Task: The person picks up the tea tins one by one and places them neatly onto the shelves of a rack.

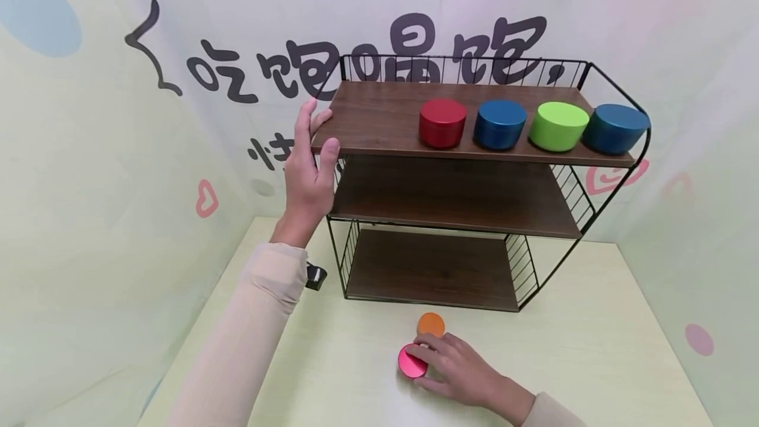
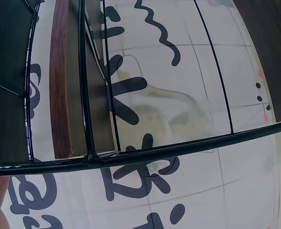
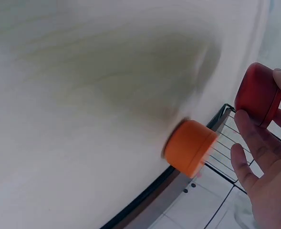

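My left hand [image 1: 308, 176] grips the left end of the three-tier shelf rack [image 1: 379, 143], thumb at the front edge of the top board and fingers beside the side rail. Only a bit of that hand shows in the left wrist view, beside a black frame bar [image 2: 159, 153]. My right hand [image 1: 459, 371] pinches a pinkish-red round tin [image 1: 410, 362] low over the table, in front of the rack. In the right wrist view this tin [image 3: 257, 95] sits between thumb and fingers. An orange round tin [image 1: 431, 324] stands just behind it, near the fingertips.
Along the top board's front stand a dark red tin [image 1: 441, 124], a blue tin [image 1: 500, 125], a green tin [image 1: 559, 126] and another blue tin [image 1: 615, 128]. A small black object [image 1: 315, 277] lies left of the rack. Printed cloth walls [image 1: 237, 18] surround the table [image 1: 344, 361].
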The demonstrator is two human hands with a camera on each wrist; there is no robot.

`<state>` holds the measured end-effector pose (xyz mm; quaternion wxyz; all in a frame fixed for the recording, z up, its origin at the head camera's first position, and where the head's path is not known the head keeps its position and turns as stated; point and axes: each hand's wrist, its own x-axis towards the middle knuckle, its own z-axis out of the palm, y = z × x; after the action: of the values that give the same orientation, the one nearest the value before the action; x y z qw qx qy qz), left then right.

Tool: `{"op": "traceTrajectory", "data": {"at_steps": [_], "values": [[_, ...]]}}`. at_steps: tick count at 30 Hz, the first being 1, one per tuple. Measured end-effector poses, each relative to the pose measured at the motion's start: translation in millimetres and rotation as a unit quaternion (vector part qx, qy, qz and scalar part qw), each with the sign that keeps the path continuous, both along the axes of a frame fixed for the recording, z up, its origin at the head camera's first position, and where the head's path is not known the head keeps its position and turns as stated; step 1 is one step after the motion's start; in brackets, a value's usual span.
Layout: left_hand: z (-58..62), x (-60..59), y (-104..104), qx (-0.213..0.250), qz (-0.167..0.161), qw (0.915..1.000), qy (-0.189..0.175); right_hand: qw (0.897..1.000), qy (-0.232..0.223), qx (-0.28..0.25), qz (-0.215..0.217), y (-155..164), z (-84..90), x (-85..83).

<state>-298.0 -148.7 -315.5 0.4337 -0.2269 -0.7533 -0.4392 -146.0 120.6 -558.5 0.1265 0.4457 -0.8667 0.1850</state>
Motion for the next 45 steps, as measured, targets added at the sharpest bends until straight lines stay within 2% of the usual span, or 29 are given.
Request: {"op": "traceTrajectory", "data": {"at_steps": [6, 18, 29, 45], "values": [[0.0, 0.1, -1, 0.0, -0.002, 1.0, -0.002, 0.999, 0.039, -0.003, 0.032, -3, 14.7, -6.7], [-0.1, -0.2, 0, -0.004, 0.0, 1.0, -0.002, 0.99, 0.118, -0.018, 0.08, -4, 57.2, -22.7], [-0.2, -0.7, 0, 0.001, -0.002, 1.0, 0.008, 0.988, 0.129, 0.023, 0.087, -7, 84.5, -27.3], [0.2, -1.2, -1, -0.002, -0.004, 1.0, 0.008, 0.977, 0.174, 0.057, 0.108, -19, 134.0, -39.8]]}}
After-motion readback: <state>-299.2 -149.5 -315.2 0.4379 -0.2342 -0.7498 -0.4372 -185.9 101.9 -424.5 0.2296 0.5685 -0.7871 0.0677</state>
